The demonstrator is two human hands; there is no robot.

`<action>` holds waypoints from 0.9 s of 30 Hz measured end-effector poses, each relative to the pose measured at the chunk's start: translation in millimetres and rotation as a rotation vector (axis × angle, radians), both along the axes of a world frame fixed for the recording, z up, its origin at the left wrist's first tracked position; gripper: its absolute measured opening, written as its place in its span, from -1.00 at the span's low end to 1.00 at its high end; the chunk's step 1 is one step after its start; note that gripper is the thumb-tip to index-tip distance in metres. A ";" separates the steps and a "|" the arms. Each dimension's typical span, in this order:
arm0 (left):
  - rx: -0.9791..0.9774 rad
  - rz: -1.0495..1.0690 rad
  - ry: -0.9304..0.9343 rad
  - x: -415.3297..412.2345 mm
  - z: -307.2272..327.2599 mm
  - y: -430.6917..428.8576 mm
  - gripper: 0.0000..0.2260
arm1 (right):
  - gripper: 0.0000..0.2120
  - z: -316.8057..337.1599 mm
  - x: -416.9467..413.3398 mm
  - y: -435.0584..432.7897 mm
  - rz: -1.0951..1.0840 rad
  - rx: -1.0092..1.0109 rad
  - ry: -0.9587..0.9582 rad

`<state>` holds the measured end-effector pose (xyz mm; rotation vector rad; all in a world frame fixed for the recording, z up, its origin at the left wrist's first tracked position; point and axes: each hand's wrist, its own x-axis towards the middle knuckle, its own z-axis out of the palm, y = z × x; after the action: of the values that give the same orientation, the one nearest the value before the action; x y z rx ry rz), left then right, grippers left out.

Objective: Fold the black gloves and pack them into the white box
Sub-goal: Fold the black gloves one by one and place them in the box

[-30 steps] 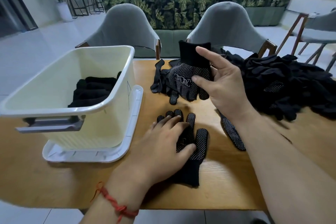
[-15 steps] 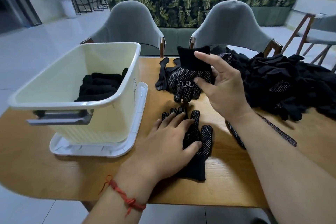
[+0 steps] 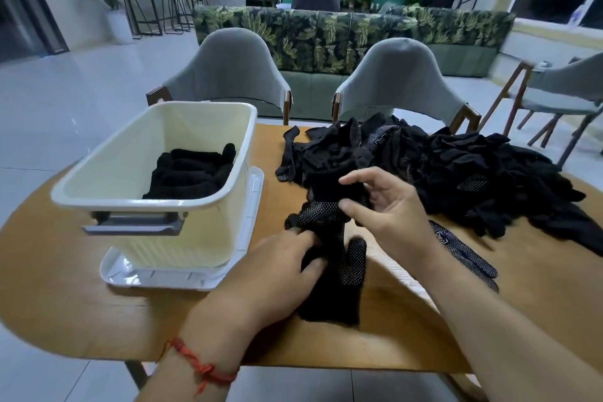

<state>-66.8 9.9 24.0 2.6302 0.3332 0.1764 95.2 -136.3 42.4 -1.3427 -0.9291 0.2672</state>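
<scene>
Inside the white box (image 3: 153,202) a small stack of folded gloves (image 3: 189,176) already lies, yet a large pile (image 3: 473,173) waits on the table (image 3: 65,303) beside it, so most work seems left. The left hand (image 3: 270,274) and the right hand (image 3: 388,215), close together, each grip one glove of an unfolded pair (image 3: 339,284).

A black dotted knit glove (image 3: 346,287) lies on the rounded wooden table (image 3: 65,287) under the left hand (image 3: 277,271), which grips it. A second black dotted glove (image 3: 323,206) hangs pinched in the right hand (image 3: 388,215), just behind the first. Left of the left hand stands the white rectangular plastic box (image 3: 182,238) on a flat white plastic lid (image 3: 254,206), with folded black gloves (image 3: 192,173) inside. Behind and right of the right hand sits a heap of loose black gloves (image 3: 473,173). A lone black dotted glove (image 3: 463,251) lies just right of the right wrist.
</scene>
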 end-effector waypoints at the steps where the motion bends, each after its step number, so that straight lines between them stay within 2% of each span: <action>1: -0.018 0.006 0.000 -4.4 1.5 3.6 -0.77 | -0.71 -2.9 -5.5 -4.4 -0.013 -0.015 -0.003; 7: -0.057 0.042 -0.049 -13.8 0.9 6.4 -0.74 | -0.63 -17.6 -35.4 -25.9 -0.019 -0.107 0.042; 10: -0.071 0.077 -0.089 -14.3 -2.5 4.7 -0.75 | -0.51 -27.8 -44.1 -38.3 -0.016 -0.230 -0.161; 12: -0.113 0.126 -0.107 -14.8 -4.7 5.0 -0.71 | -0.51 -34.7 -46.9 -43.2 -0.007 -0.334 -0.409; 14: -0.175 0.168 -0.126 -14.6 -5.6 5.3 -0.64 | -0.48 -41.3 -49.9 -45.0 0.035 -0.465 -0.616; 16: -0.189 0.162 -0.138 -15.0 -5.2 5.4 -0.49 | -0.47 -43.6 -52.7 -45.1 0.060 -0.564 -0.702; 18: -0.137 0.118 -0.134 -15.2 -5.6 6.3 -0.41 | -0.53 -44.5 -53.1 -45.3 0.041 -0.576 -0.724; 22: -0.050 0.093 -0.111 -13.2 -10.0 11.3 -0.60 | -0.58 -46.1 -49.9 -48.4 0.032 -0.542 -0.633; 27: -0.028 0.108 -0.110 -10.6 -13.6 15.7 -0.59 | -0.55 -44.4 -48.8 -50.3 0.046 -0.542 -0.626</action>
<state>-77.4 25.6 10.3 2.5640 0.4369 0.3482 46.4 -186.6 -1.9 -1.9625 -1.4784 0.1332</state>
